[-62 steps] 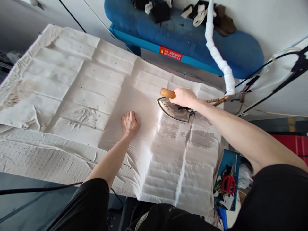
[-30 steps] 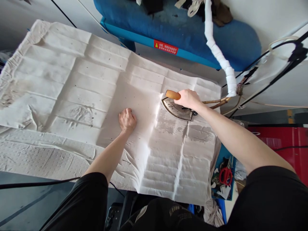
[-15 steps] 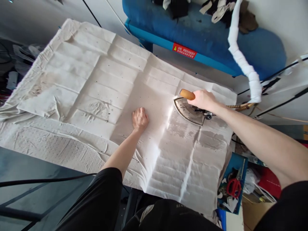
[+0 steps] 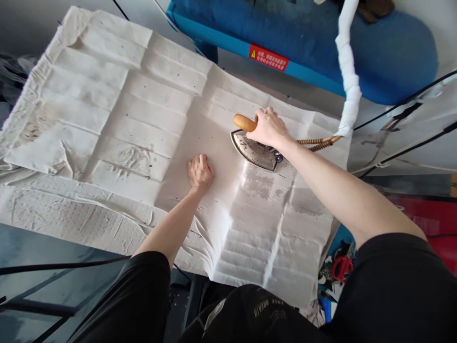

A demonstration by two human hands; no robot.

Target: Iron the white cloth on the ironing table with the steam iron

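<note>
A large creased white cloth lies spread over the table. My right hand is closed round the wooden handle of a metal iron, whose sole rests flat on the cloth right of the middle. My left hand is curled into a loose fist and presses down on the cloth just left of the iron, with nothing visible in it. Damp grey patches mark the cloth below the iron. A white wrapped hose and a coiled cable run from the iron's rear up to the right.
A blue padded board with a red warning label stands beyond the table. Black cables cross the right side. Red scissors lie in a cluttered blue tray at the lower right. A perforated cloth layer shows near the front edge.
The iron has slid a little to the left across the cloth, closer to my left hand. My left hand stays pressed on the same spot. The view has shifted.
</note>
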